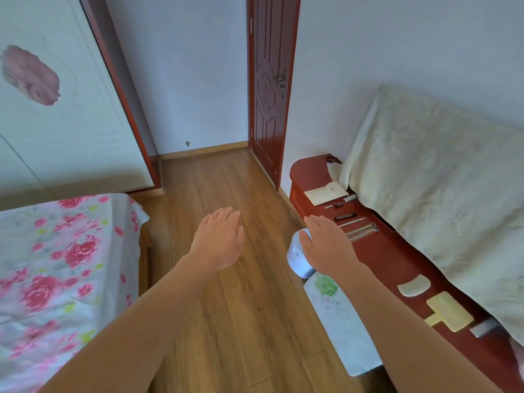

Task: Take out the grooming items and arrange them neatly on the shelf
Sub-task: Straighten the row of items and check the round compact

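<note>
Now both arms reach forward over the wooden floor (226, 279), palms down. The left hand (219, 241) hangs in the air with fingers flat, loosely spread and holding nothing. The right hand (326, 246) is also flat and open, gripping nothing; it hovers above a white round container (297, 258) that sits just off the front edge of the red shelf (397, 259), and whether the palm touches the container cannot be told.

Along the shelf top the grooming items lie in a row. Near its rounded far end rests a pale flat pouch (326, 192), with a small silver piece (350, 198) just beside it. Closer in come a few short dark and light sticks (336, 206), a dark bar (345, 217), a thin white stick (353, 222) and a metallic comb-like piece (363, 231) near the right hand's fingertips. Toward the near end lie a cream curved comb (414, 285) and a yellow flat brush-shaped piece (449, 312), well apart from the far group.

A cream embossed cloth (439, 180) drapes over the shelf's back edge. A floral-printed board (340, 321) lies below the right forearm, and a rose-patterned bedspread (56, 265) fills the left.
</note>
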`<action>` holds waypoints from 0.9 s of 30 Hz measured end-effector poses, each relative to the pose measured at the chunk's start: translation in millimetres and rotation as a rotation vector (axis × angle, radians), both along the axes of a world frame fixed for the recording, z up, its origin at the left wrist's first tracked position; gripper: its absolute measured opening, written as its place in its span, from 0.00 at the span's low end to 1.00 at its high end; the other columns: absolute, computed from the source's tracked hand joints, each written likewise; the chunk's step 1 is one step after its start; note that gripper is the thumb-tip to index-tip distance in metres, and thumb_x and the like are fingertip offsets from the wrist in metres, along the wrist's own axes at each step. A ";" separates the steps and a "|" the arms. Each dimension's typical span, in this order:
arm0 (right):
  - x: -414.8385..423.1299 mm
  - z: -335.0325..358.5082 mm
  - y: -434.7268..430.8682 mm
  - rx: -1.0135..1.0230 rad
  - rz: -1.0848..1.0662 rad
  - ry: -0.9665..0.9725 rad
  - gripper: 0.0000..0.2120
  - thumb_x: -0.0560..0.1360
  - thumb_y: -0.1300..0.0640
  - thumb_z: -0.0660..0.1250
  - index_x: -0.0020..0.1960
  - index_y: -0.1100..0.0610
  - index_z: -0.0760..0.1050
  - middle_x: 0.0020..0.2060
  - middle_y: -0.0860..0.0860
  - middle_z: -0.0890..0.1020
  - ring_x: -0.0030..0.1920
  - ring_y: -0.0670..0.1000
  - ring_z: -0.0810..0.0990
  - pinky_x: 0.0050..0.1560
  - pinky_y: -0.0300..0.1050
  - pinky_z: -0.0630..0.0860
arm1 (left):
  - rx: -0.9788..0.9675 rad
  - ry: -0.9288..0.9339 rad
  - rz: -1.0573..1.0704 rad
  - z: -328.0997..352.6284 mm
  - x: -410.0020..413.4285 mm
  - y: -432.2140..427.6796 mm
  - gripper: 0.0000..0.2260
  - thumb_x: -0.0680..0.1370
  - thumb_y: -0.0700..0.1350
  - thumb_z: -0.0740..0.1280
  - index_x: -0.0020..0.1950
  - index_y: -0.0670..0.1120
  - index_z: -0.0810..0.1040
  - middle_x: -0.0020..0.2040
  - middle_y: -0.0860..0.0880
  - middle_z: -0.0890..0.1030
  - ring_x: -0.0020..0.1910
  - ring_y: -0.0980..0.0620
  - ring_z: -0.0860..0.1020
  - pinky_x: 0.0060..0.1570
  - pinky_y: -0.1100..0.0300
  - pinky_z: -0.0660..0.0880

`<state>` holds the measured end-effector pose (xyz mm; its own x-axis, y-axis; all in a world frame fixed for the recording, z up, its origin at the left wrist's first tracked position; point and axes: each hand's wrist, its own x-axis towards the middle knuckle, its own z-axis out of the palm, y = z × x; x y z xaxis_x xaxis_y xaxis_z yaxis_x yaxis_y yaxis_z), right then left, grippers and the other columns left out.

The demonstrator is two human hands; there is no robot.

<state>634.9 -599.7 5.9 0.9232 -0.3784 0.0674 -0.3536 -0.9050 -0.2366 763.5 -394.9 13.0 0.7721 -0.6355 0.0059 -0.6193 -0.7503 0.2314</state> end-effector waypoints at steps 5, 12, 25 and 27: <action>38.0 -5.2 -7.2 0.013 -0.035 0.042 0.24 0.83 0.48 0.51 0.75 0.57 0.64 0.73 0.52 0.69 0.74 0.52 0.64 0.75 0.49 0.60 | 0.016 0.006 -0.042 -0.8 44.7 -12.3 0.22 0.86 0.51 0.49 0.79 0.47 0.60 0.80 0.49 0.61 0.79 0.49 0.56 0.79 0.49 0.53; 88.5 -15.3 -65.2 -0.017 -0.111 -0.020 0.30 0.73 0.43 0.36 0.52 0.56 0.72 0.46 0.50 0.77 0.50 0.52 0.75 0.60 0.51 0.74 | 0.039 -0.024 -0.084 -13.9 107.6 -78.2 0.23 0.85 0.52 0.48 0.79 0.48 0.60 0.79 0.49 0.61 0.79 0.49 0.57 0.78 0.48 0.54; 136.8 -16.9 -199.3 -0.049 -0.220 0.030 0.20 0.81 0.50 0.54 0.68 0.57 0.71 0.62 0.51 0.77 0.63 0.53 0.73 0.65 0.49 0.68 | 0.059 -0.037 -0.204 -21.2 179.7 -227.3 0.23 0.85 0.53 0.48 0.80 0.48 0.59 0.80 0.49 0.60 0.80 0.49 0.55 0.78 0.52 0.51; 133.4 -18.6 -218.2 -0.044 -0.260 0.033 0.19 0.80 0.51 0.54 0.66 0.58 0.72 0.59 0.52 0.78 0.61 0.54 0.74 0.63 0.50 0.70 | 0.060 -0.034 -0.254 -21.8 186.4 -256.1 0.23 0.85 0.53 0.48 0.80 0.48 0.59 0.80 0.49 0.60 0.80 0.49 0.56 0.79 0.51 0.52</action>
